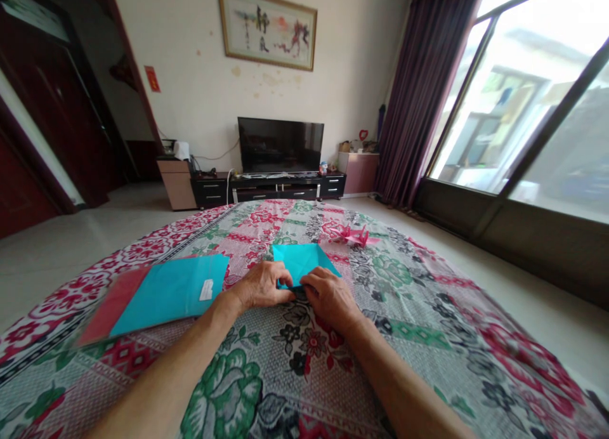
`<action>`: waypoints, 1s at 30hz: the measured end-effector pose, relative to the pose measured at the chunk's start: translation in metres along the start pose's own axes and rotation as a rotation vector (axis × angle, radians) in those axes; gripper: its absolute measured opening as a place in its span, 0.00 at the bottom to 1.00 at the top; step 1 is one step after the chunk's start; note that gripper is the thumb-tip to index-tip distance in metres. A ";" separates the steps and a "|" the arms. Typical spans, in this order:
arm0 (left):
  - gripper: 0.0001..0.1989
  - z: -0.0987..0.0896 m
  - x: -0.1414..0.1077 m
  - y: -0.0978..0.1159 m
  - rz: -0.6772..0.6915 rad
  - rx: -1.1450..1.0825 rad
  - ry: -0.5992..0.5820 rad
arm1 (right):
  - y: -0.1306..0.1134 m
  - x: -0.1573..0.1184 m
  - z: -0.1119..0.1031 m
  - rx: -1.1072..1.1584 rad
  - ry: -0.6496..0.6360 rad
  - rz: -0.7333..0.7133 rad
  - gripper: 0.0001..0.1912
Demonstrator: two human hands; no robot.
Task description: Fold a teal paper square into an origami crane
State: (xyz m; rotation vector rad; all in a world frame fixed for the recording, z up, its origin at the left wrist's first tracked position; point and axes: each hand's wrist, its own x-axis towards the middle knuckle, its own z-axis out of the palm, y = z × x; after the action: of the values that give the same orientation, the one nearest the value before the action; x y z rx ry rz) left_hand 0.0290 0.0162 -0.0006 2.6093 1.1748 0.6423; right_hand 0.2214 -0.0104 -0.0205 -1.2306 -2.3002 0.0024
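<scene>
A sheet of blue origami paper (pixel 301 259) lies on the patterned tablecloth, with faint crease lines across it. My left hand (pixel 266 283) pinches its near left edge between thumb and fingers. At the near right edge, my right hand (pixel 329 297) has its fingers curled over the paper, close beside the left fingertips. The near edge is partly hidden by both hands. Beyond the paper to the right sit pink folded paper cranes (pixel 359 236). Left of my hands lies a clear packet of blue and red paper (pixel 174 291) with a white label.
The round table is covered by a floral tablecloth (pixel 390 375). Past its far edge stand a television (pixel 280 144) and a low black cabinet (pixel 297 191). A purple curtain (pixel 423 90) and large window (pixel 514 109) are on the right.
</scene>
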 end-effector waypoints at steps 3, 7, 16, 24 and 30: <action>0.06 0.004 0.000 -0.007 0.011 0.040 -0.030 | 0.002 0.000 -0.001 0.012 0.023 -0.014 0.09; 0.06 0.001 -0.001 -0.010 0.017 0.097 -0.073 | 0.018 -0.003 -0.003 0.026 0.160 0.023 0.16; 0.11 -0.011 0.000 -0.008 -0.027 0.169 -0.174 | 0.036 -0.005 -0.003 0.180 0.100 -0.059 0.11; 0.13 -0.023 -0.005 -0.012 -0.110 0.245 -0.230 | 0.017 -0.004 -0.007 0.187 0.031 -0.084 0.10; 0.19 -0.034 -0.005 -0.009 -0.216 0.103 -0.263 | 0.012 -0.003 -0.006 0.193 0.003 -0.089 0.09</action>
State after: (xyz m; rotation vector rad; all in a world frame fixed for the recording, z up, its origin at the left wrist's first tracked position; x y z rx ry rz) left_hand 0.0041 0.0190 0.0250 2.5010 1.4063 0.1948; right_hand 0.2345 -0.0070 -0.0190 -1.0301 -2.2898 0.1865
